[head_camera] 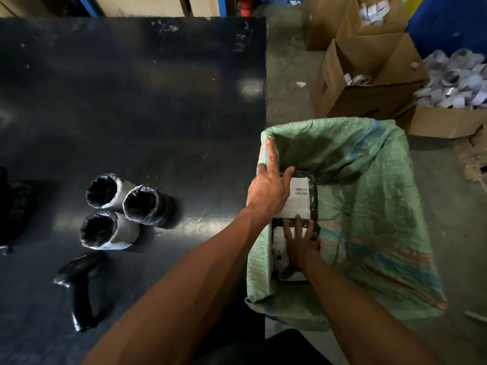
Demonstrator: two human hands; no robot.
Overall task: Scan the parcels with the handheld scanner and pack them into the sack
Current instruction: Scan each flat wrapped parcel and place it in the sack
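Two black-wrapped labelled parcels (pixel 300 198) were pressed into the green woven sack (pixel 369 206) by flat-fingered left hand (pixel 268 191) and right hand (pixel 300 243) (three black cylindrical parcels (pixel 123 209) left unpacked on the table).

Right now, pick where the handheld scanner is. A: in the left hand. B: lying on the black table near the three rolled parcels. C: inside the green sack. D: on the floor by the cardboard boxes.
B: the scanner lies on the black table just below the three rolled parcels, while both hands are at the green sack.
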